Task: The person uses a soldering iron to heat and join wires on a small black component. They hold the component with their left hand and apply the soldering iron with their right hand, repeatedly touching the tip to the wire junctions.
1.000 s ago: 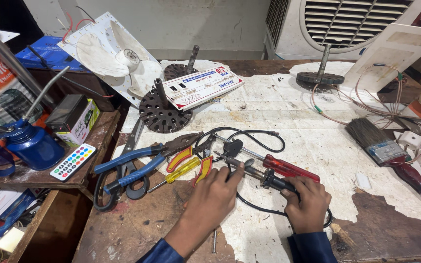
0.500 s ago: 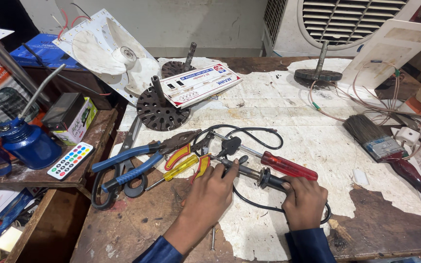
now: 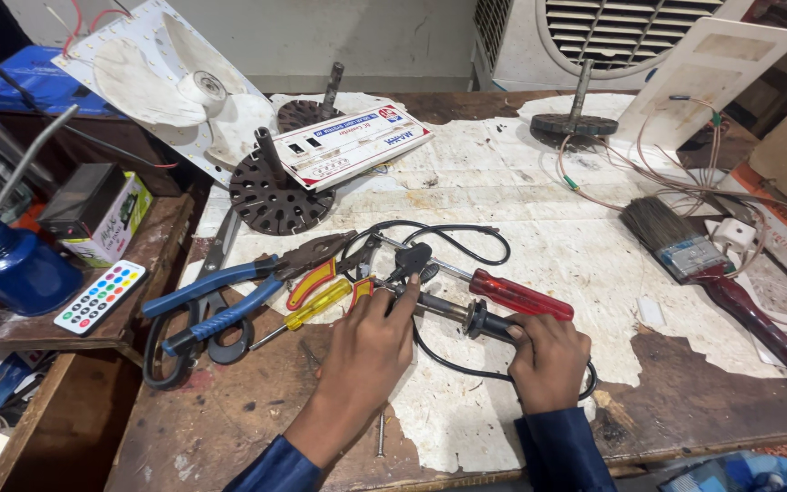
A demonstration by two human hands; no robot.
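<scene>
Right hand (image 3: 548,360) wraps the black handle of a soldering iron (image 3: 453,310) near the counter's (image 3: 257,410) front edge, steadying it flat. Left hand (image 3: 371,342) rests half-curled, fingertips pinching the iron's metal shaft beside a red-handled screwdriver (image 3: 512,293). Blue-handled pliers (image 3: 229,292) lie toward the left edge, within reach.

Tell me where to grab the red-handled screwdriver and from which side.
Grip the red-handled screwdriver by its red handle, coming from above on its far side. It lies flat, the handle bare and pointing right, while its metal shaft runs left into the black cable and the left hand.
</scene>
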